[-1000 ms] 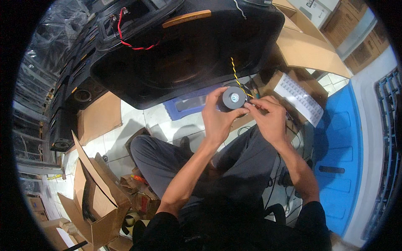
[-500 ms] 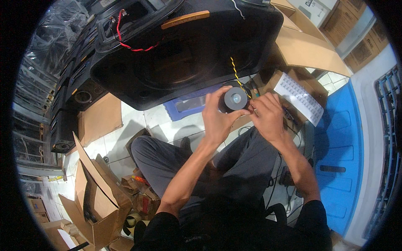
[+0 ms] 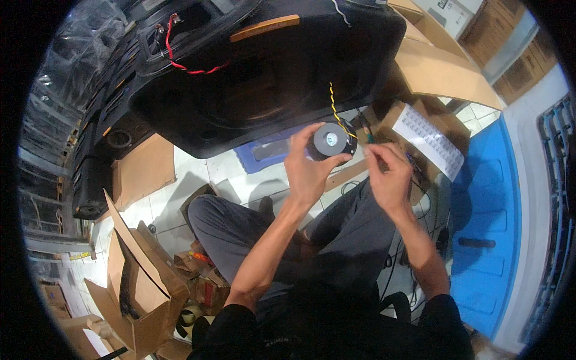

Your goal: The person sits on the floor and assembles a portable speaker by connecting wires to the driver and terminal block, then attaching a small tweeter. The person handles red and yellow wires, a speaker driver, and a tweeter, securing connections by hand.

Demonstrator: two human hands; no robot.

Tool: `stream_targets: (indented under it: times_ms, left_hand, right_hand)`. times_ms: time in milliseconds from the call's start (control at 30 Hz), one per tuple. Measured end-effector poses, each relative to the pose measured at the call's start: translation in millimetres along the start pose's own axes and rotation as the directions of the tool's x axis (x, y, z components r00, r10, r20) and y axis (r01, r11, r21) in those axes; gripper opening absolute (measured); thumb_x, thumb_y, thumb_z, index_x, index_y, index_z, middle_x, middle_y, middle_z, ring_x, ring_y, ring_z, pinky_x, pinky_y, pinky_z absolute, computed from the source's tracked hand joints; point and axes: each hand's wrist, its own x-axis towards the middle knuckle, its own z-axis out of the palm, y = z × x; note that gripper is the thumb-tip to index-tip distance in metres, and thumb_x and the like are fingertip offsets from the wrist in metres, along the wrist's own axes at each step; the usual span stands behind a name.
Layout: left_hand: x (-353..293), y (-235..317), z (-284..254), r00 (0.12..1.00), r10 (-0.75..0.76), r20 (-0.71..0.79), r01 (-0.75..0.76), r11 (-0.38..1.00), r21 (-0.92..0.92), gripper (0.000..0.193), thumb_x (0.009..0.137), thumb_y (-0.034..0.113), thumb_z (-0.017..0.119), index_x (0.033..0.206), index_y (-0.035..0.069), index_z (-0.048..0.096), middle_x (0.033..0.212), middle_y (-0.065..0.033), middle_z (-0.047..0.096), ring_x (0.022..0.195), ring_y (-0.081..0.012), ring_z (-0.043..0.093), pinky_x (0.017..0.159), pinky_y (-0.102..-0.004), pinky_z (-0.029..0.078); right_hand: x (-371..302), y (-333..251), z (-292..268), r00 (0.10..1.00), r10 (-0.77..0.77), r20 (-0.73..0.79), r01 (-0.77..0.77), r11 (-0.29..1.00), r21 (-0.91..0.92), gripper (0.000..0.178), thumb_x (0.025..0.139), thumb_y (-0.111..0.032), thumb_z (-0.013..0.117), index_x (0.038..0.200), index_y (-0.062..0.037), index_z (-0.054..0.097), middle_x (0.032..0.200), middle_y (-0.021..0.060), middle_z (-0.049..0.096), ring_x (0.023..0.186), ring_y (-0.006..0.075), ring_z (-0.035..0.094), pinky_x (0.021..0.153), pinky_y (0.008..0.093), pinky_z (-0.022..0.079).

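My left hand (image 3: 305, 171) grips a round dark tweeter driver (image 3: 329, 139) by its rim, thumb below and fingers at its upper left. The grey disc-shaped back with a pale centre faces up. A twisted yellow-and-black wire (image 3: 333, 102) runs from the speaker cabinet (image 3: 240, 102) down to the driver's right side. Just right of the driver, apart from it, my right hand (image 3: 393, 177) has thumb and fingertips pinched together; anything between them is too small to make out. The big black cabinet lies tilted in front of me, with a red-and-black wire (image 3: 195, 71) over it.
Beyond my hands lies a blue-purple tray (image 3: 243, 157). To the right are a carton with a white printed sheet (image 3: 429, 141) and a blue plastic panel (image 3: 486, 222). Open cardboard boxes (image 3: 153, 312) stand at lower left; more black speakers (image 3: 99, 159) line the left. Cables (image 3: 390, 264) trail beside my right leg.
My right hand has drawn back from the driver, to the right and slightly down. The driver has shifted a little left in my left hand, showing its right edge and wire end.
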Motion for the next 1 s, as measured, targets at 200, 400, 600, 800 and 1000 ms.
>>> stream_targets:
  times_ms: [200, 400, 600, 800, 1000]
  left_hand:
    - [-5, -5, 6, 0.998, 0.04, -0.058, -0.043, 0.998, -0.053, 0.075, 0.061, 0.017, 0.099, 0.125, 0.004, 0.062, 0.118, -0.0141, 0.067, 0.107, -0.0283, 0.066, 0.094, -0.0373, 0.053]
    - [-8, 0, 4, 0.995, 0.082, -0.049, -0.079, 0.996, 0.047, 0.077, 0.06, 0.008, 0.098, 0.127, 0.003, 0.06, 0.123, -0.0114, 0.068, 0.111, -0.0221, 0.065, 0.098, -0.0349, 0.051]
    - [-6, 7, 1, 0.995, 0.099, -0.014, -0.096, 0.987, 0.125, 0.075, 0.061, 0.008, 0.097, 0.127, 0.003, 0.061, 0.125, -0.0122, 0.068, 0.113, -0.0246, 0.065, 0.099, -0.0358, 0.051]
    - [-4, 6, 1, 0.986, 0.165, -0.011, -0.161, 0.975, 0.152, 0.072, 0.063, 0.009, 0.097, 0.125, 0.003, 0.061, 0.125, -0.0117, 0.069, 0.113, -0.025, 0.065, 0.097, -0.0363, 0.053]
    - [-1, 5, -2, 0.989, 0.144, 0.035, -0.147, 0.984, 0.1, 0.065, 0.069, 0.012, 0.094, 0.126, 0.003, 0.062, 0.125, -0.0133, 0.069, 0.109, -0.0312, 0.065, 0.094, -0.0398, 0.052]
  right_hand:
    - [-11, -20, 31, 0.85, 0.523, 0.069, -0.509, 0.779, 0.366, 0.02, 0.094, -0.012, 0.072, 0.103, 0.0061, 0.077, 0.074, 0.0034, 0.071, 0.065, 0.0044, 0.055, 0.059, 0.0249, 0.045]
    - [-3, -21, 33, 0.745, 0.641, 0.188, -0.658, 0.656, 0.37, 0.024, 0.097, -0.015, 0.069, 0.1, 0.007, 0.077, 0.076, 0.0025, 0.072, 0.069, 0.0066, 0.059, 0.062, 0.0243, 0.046]
    - [6, -29, 33, 0.876, 0.482, 0.014, -0.474, 0.855, 0.208, 0.022, 0.091, -0.012, 0.069, 0.098, 0.0075, 0.075, 0.073, 0.0139, 0.072, 0.067, 0.0122, 0.065, 0.064, 0.0318, 0.05]
    - [10, -33, 28, 0.894, 0.448, 0.029, -0.448, 0.887, 0.109, 0.021, 0.091, -0.01, 0.07, 0.102, 0.0071, 0.074, 0.084, 0.0183, 0.075, 0.075, 0.0183, 0.07, 0.07, 0.0322, 0.052]
    - [5, -21, 27, 0.985, 0.172, -0.017, -0.172, 0.985, -0.003, 0.016, 0.089, -0.005, 0.071, 0.099, 0.007, 0.073, 0.081, 0.0182, 0.068, 0.071, 0.0274, 0.067, 0.065, 0.0371, 0.051]
